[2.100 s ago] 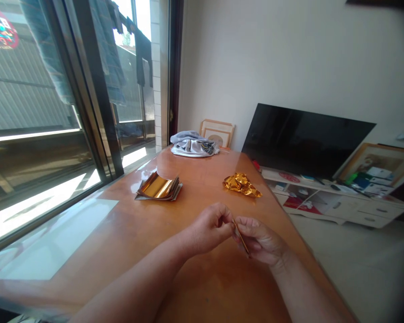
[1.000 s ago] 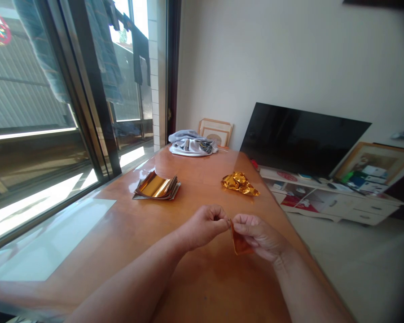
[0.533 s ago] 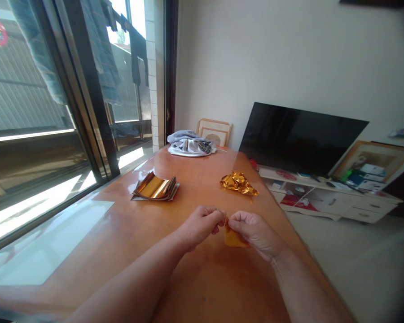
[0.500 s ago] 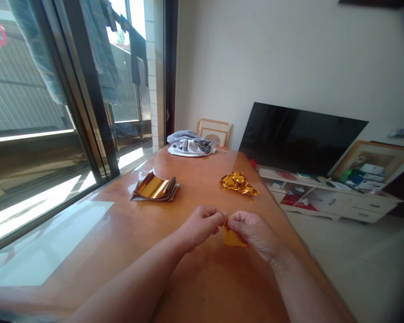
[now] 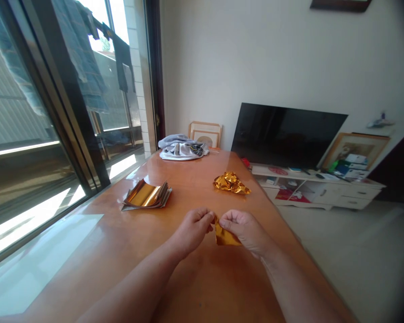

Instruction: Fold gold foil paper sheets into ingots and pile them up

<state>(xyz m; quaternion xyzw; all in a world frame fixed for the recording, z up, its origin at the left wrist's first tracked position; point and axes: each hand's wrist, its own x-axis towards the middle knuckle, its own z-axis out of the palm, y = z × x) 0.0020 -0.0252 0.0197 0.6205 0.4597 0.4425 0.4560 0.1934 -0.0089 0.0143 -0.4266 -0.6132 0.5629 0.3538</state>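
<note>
A small square of gold foil (image 5: pixel 226 237) hangs in front of me, its upper edge pinched between my left hand (image 5: pixel 192 231) and my right hand (image 5: pixel 244 226). Both hands are above the orange wooden table (image 5: pixel 202 287). Farther up the table lie a stack of gold foil sheets with curled tops on a paper backing (image 5: pixel 146 196) and a crumpled ball of gold foil (image 5: pixel 231 183). Neither hand touches these.
A folded grey-white cloth (image 5: pixel 182 149) lies at the table's far end, with a picture frame (image 5: pixel 205 134) behind it. Right of the table are a dark TV screen (image 5: pixel 283 134) and a white low cabinet (image 5: pixel 316 193). A glass sliding door (image 5: pixel 54 89) runs along the left.
The foil between my hands has turned from a thin edge-on strip to a flat face towards me. My view has swung slightly, shifting the table objects left.
</note>
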